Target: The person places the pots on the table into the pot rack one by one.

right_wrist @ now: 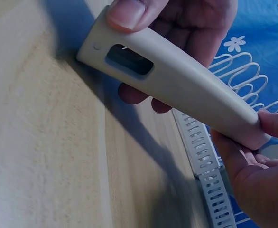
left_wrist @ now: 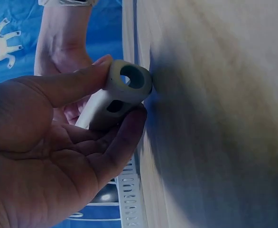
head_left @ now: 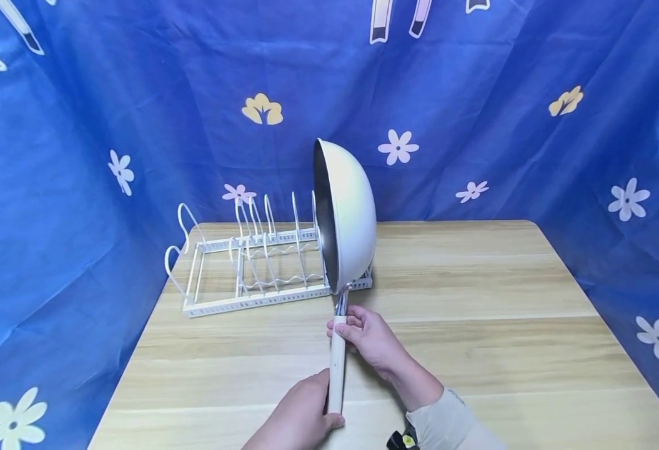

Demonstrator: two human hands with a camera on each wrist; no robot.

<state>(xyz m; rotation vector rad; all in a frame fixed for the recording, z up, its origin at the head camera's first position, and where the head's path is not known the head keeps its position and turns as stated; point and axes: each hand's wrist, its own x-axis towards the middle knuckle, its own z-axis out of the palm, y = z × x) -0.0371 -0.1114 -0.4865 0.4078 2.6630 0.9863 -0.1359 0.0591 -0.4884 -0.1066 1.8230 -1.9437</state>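
A wok [head_left: 354,212], white outside and dark inside, stands on edge at the right end of a white wire pan rack [head_left: 258,301], its open side facing left. Its long cream handle [head_left: 336,369] points toward the front. My left hand [head_left: 301,406] pinches the handle's end between thumb and fingers; the hole in that end shows beside the thumb in the left wrist view. Farther up, close to the metal neck, my right hand [head_left: 376,344] grips the handle with the thumb on top. The wok's lower edge overlaps the rack's right end, which is partly hidden behind it.
Upright wire loops [head_left: 269,219] of the rack stand left of the wok, with two rounded end loops at the far left. A wooden table [head_left: 475,300] lies under everything. Blue patterned cloth [head_left: 464,125] hangs behind and at both sides.
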